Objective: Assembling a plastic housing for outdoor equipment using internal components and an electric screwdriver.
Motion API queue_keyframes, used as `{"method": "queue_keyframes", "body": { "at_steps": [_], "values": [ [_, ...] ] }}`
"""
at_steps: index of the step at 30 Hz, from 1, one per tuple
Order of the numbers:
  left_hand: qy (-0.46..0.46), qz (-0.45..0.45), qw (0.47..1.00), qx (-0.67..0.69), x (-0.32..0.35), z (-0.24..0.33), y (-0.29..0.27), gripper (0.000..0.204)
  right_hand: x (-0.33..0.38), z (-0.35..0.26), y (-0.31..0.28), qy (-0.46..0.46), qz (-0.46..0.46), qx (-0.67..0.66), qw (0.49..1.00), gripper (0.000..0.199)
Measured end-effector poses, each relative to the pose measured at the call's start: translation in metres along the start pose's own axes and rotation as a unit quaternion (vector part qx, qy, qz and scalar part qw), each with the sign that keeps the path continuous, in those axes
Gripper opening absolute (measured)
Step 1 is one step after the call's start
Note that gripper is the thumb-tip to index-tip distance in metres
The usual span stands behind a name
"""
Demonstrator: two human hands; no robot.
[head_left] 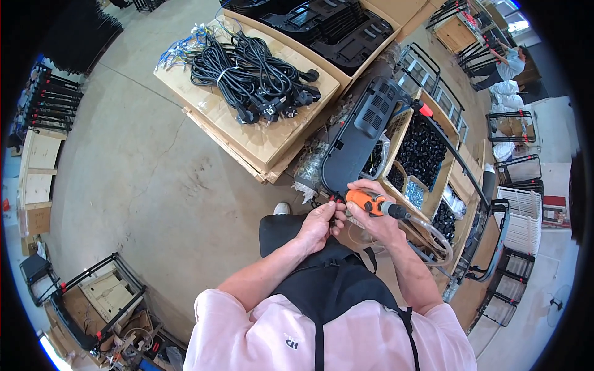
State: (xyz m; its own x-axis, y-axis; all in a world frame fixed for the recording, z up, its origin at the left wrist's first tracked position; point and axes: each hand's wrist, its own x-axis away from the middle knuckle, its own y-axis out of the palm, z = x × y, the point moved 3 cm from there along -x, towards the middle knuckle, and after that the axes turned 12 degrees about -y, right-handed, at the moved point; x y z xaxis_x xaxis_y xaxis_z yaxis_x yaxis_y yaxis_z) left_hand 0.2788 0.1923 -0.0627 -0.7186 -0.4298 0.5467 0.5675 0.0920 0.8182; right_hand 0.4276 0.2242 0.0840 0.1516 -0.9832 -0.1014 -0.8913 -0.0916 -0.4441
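Observation:
My right hand is wrapped round an orange air screwdriver. A clear hose trails from its rear end. Close beside the tool's front end, my left hand is closed in a pinch. Something small, dark and partly red shows at its fingertips, too covered to name. Just beyond both hands lies a long black plastic cover with a vented raised part, its rounded near end almost at my fingers.
A wooden bin of small black parts and bluish screws stands to the right. Bundled black power cords lie on a cardboard box ahead, near an open carton of black covers. Another person works far right.

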Motion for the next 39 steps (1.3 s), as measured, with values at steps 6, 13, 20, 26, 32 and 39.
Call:
{"method": "queue_keyframes", "body": {
  "at_steps": [6,13,20,26,32,39],
  "values": [
    [-0.021,0.038,0.998,0.038,0.003,0.026,0.018,0.029,-0.001,-0.014,-0.018,-0.009,0.079,-0.093,0.992,0.042],
    [-0.032,-0.047,0.996,0.064,-0.014,0.044,0.020,0.030,-0.004,-0.024,-0.042,-0.030,0.124,-0.160,0.979,0.049],
    [-0.026,0.002,0.999,-0.021,-0.021,0.062,0.040,0.027,-0.010,-0.021,-0.053,-0.042,0.155,-0.174,0.972,0.049],
    [-0.009,0.022,0.998,-0.065,-0.027,0.070,0.045,0.022,-0.016,-0.019,-0.058,-0.043,0.164,-0.155,0.973,0.049],
    [-0.048,0.053,0.997,0.039,-0.032,0.077,0.046,0.019,-0.020,-0.010,-0.048,-0.032,0.153,-0.173,0.972,0.049],
    [-0.070,-0.002,0.984,0.164,-0.047,0.081,0.043,0.022,-0.027,-0.005,-0.039,-0.039,0.137,-0.146,0.979,0.049]
  ]
}}
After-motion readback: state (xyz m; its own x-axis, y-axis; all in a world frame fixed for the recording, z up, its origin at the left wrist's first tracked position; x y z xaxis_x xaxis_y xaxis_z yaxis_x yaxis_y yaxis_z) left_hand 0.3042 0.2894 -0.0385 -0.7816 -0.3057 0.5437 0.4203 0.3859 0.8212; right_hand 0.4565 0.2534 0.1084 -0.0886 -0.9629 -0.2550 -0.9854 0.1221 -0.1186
